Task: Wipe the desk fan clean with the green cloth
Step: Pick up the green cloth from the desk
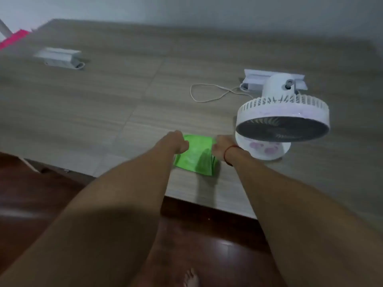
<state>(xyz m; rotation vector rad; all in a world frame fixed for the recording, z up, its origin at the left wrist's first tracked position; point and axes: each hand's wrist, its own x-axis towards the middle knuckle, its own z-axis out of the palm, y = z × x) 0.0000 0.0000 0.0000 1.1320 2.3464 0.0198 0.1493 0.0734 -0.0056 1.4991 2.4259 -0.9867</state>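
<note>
Head view, green cloth (193, 156): lay folded near the front edge of the wooden table (103, 96).
Left hand (180, 142): fingers curled, gripping the cloth's left edge.
Right hand (220, 147): curled on the cloth's right edge, a red band (227, 154) round the wrist.
Desk fan (283, 123): stood just right of the right hand, grille tilted toward the camera.
Behind: a looped white cord (209, 93) and a white box (256, 79); another white box (60, 56) lay far left.
In the way: both forearms hid parts of the cloth's side edges.
</note>
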